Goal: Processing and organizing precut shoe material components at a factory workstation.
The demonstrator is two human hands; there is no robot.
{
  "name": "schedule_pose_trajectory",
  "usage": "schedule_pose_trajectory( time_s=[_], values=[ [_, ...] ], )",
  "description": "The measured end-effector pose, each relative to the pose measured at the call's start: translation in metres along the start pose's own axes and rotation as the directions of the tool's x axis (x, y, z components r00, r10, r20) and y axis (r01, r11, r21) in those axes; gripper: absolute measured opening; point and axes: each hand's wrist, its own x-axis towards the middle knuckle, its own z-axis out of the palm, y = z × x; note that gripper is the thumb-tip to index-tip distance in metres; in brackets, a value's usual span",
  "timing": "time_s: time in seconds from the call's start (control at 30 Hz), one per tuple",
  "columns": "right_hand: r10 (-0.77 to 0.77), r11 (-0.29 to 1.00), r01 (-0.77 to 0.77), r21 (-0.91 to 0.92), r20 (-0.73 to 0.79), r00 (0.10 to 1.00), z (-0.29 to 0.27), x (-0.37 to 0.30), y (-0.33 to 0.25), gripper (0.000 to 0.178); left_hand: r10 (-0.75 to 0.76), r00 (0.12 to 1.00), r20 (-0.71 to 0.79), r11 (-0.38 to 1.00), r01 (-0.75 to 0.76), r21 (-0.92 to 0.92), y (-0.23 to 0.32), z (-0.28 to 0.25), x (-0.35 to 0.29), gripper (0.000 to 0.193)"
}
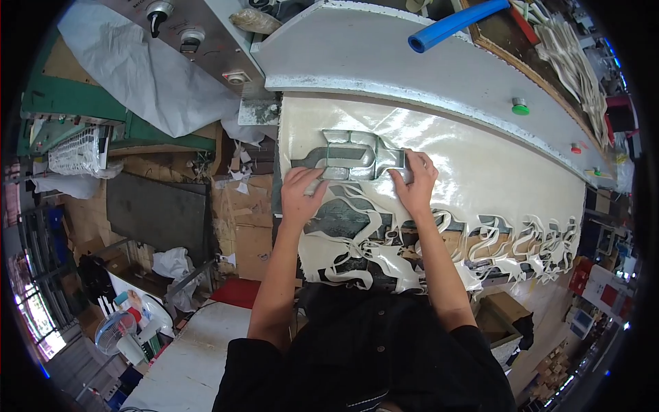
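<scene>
A metal cutting die (375,156) with thin upright edges and cross-braces lies on a glossy cream-coloured sheet (473,161). My left hand (301,197) grips its left end, the thumb against the near edge. At the other end, my right hand (416,185) holds it between thumb and fingers. Close to my forearms, the near part of the sheet is cut into a web of curved strips (371,237). Dark board shows through the holes there.
Beyond the sheet runs a grey machine beam (412,75) with a green button (520,108). A blue tube (467,24) lies above it. A control panel (189,44) with knobs stands far left. An open cardboard box (500,312) is near right, a fan (117,333) near left.
</scene>
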Motion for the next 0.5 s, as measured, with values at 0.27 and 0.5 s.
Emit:
schedule_pose_trajectory(
  time_s=[0.27, 0.5],
  values=[
    [0.002, 0.999, 0.000, 0.034, -0.041, 0.999, -0.006, 0.001, -0.003, 0.056, 0.000, 1.000, -0.003, 1.000, 0.000, -0.005, 0.005, -0.002, 0.002, 0.032],
    [-0.009, 0.997, 0.013, 0.072, -0.049, 0.999, -0.020, 0.014, -0.018, 0.057, -0.007, 0.997, 0.074, 1.000, 0.009, -0.024, 0.016, -0.020, 0.016, 0.038]
  ],
)
